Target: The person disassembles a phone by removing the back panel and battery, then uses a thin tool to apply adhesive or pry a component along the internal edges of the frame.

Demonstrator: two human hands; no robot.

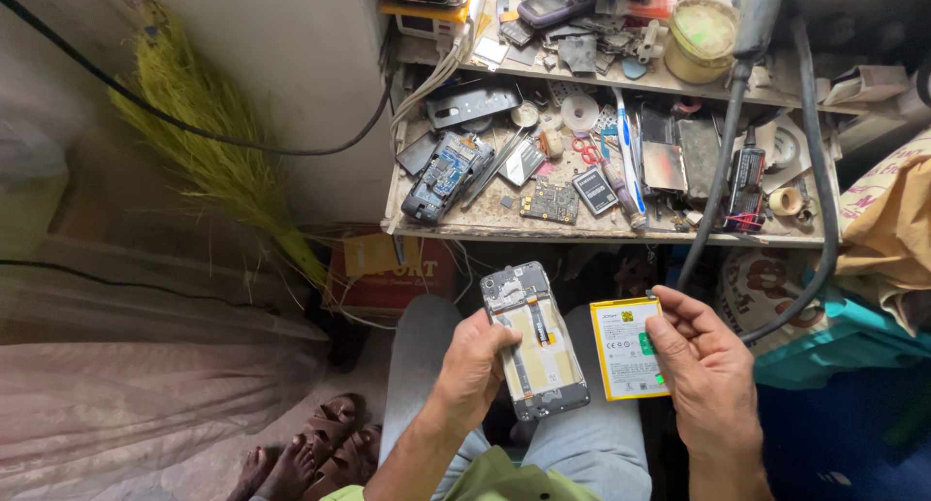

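So you've got the opened phone (535, 341) in your left hand (475, 365), fingers curled around its left edge, back cover off and the bare battery bay facing up, just below centre of the frame over your lap. Your right hand (706, 365) is pinching the flat battery (628, 349) right beside it, thumb on top, fingers half closed along its right edge; it's a white rectangle with a yellow border and a small green sticker, not touching the phone.

Container-wise, there's a round yellowish tub (702, 37) with a lid up at the top right on the upper shelf, can't see what's in it. The lower shelf (601, 231) across the upper middle is basically an open tray of junk: a stripped blue phone board (444, 174), a small circuit board (550, 202), tape rolls, red scissors. A red cardboard box (388, 268) with yellow lettering sits under the shelf, left of your knee.
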